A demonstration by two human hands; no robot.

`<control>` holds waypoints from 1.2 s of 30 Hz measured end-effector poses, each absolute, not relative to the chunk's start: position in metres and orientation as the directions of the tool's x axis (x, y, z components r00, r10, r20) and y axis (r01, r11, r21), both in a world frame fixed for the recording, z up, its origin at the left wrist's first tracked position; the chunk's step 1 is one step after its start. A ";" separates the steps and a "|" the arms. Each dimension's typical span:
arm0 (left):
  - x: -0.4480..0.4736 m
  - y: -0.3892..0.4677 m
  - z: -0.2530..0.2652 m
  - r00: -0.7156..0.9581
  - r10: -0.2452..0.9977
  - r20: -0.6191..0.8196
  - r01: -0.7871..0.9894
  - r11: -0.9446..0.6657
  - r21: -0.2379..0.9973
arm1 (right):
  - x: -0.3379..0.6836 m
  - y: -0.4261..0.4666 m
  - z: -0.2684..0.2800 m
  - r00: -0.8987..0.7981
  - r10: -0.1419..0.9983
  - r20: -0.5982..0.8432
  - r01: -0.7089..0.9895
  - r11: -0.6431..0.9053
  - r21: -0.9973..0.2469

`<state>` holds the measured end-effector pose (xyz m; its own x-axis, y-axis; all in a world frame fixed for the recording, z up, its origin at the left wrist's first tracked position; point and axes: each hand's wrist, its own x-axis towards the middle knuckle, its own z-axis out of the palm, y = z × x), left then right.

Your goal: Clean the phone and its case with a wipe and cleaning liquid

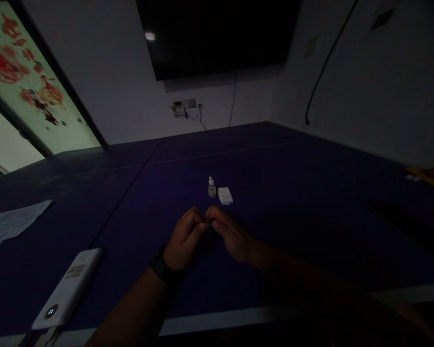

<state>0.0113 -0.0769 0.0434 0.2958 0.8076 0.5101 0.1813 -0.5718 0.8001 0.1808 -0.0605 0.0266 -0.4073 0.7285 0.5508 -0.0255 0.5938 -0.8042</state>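
Above the blue table, both hands meet around a small dark object [209,225], too dim to name and largely covered by the fingers. My left hand [185,236], with a dark band on its wrist, pinches the object's left side between thumb and fingers. From the other side, my right hand [232,236] is closed on it too, its thumb pressed near the top. Just beyond the fingers stands a small clear dropper bottle [211,189] with a white top, upright. A folded white cloth or tissue [224,195] lies beside it on the right.
At the front left lies a white power bank [68,289] with a lit display and cables. Printed papers [16,221] rest on the table's [130,217] left side. A dark flat item [398,219] and a yellowish item [430,178] are at right. Walls bound the far side.
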 end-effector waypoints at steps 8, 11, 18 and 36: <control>0.013 -0.075 0.050 0.289 0.896 0.338 -0.017 -0.348 0.937 | 0.180 -0.055 0.029 -0.414 0.779 0.470 -0.164 0.444 -0.881; 0.016 -0.072 0.048 0.244 0.932 0.269 -0.101 -0.251 0.963 | 0.181 -0.052 0.027 -0.386 0.819 0.424 -0.212 0.369 -0.905; 0.030 -0.065 0.034 0.121 0.975 0.188 -0.394 -0.127 0.910 | 0.179 -0.032 0.017 -0.107 0.963 0.248 -0.425 0.181 -0.887; 0.021 -0.072 0.036 0.128 0.786 0.605 0.396 -0.599 0.695 | 0.190 -0.048 0.043 -0.285 0.710 0.644 0.177 0.700 -0.692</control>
<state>0.0211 -0.0717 0.0357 0.1276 0.7860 0.6049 0.3962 -0.5995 0.6954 0.1902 -0.0483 0.0427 -0.2851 0.7096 0.6444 0.1768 0.6997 -0.6922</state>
